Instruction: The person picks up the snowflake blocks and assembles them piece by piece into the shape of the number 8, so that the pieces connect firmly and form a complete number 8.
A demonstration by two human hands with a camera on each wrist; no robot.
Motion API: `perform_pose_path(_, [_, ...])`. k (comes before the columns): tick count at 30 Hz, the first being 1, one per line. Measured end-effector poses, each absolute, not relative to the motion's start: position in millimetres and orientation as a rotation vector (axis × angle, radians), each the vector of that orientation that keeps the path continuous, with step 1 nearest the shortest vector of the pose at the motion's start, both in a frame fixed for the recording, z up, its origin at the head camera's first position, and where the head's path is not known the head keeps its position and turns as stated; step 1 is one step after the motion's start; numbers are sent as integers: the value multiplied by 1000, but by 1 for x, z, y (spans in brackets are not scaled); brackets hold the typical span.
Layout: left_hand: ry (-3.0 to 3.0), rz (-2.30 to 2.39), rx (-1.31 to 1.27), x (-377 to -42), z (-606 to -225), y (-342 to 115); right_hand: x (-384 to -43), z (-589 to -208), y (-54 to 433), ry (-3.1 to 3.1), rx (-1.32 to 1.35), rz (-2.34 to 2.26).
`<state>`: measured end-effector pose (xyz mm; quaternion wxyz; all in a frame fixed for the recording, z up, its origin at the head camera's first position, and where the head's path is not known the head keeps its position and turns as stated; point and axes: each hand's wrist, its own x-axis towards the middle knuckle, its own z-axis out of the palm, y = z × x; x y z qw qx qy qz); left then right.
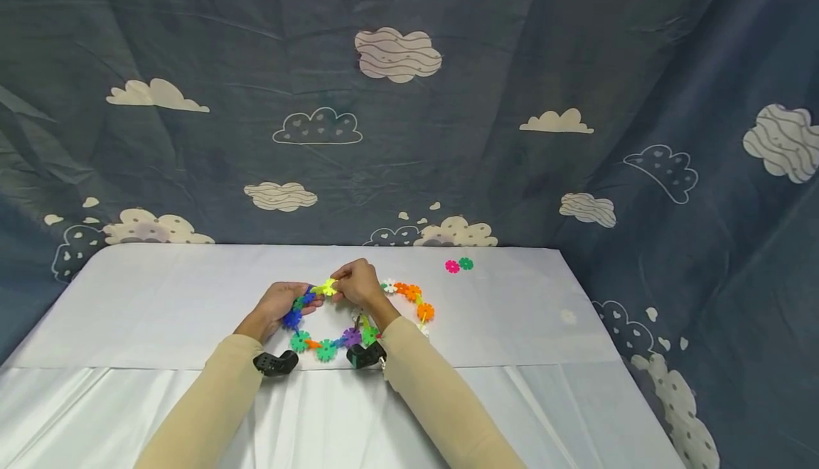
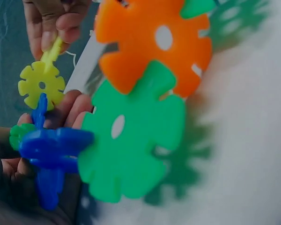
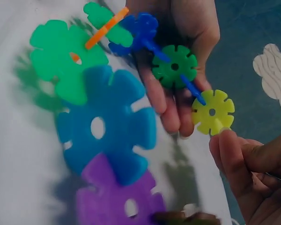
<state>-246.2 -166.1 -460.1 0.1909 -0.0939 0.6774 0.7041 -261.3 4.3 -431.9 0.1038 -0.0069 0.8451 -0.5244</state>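
Note:
My left hand (image 1: 281, 300) holds a chain of slotted, flower-shaped plastic discs near its far left end, with a green disc (image 3: 174, 66) and blue discs (image 2: 54, 147) against the fingers. Thumb and fingertips of my right hand (image 1: 360, 284) pinch a yellow piece at the chain's end, set edge-on to a yellow disc (image 3: 213, 112) that joins a blue one. From the left hand the chain curves toward me through a green disc (image 1: 326, 350) and a purple disc (image 1: 352, 337). My right forearm hides part of it.
More linked discs, including an orange disc (image 1: 425, 312) and a white disc (image 1: 389, 286), curve along the right of my right hand. A pink disc (image 1: 452, 266) and a loose green disc (image 1: 466, 263) lie farther back on the white table (image 1: 512, 313). A cloud-patterned curtain (image 1: 448, 135) hangs behind.

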Motion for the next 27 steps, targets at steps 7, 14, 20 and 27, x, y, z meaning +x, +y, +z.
perform_pose_path(7, [1883, 1958, -251, -247, -460, -167, -260, -433, 10, 2564, -104, -1449])
perform_pose_path(14, [1827, 1937, -238, -249, -459, -169, -263, -431, 33, 2450, -227, -1566])
perform_pose_path(20, [1829, 1902, -202, -255, -457, -171, -266, -427, 79, 2408, -166, -1805])
perform_pose_path(27, [1816, 1835, -177, -259, -457, -173, -261, -443, 159, 2676, 175, -1799])
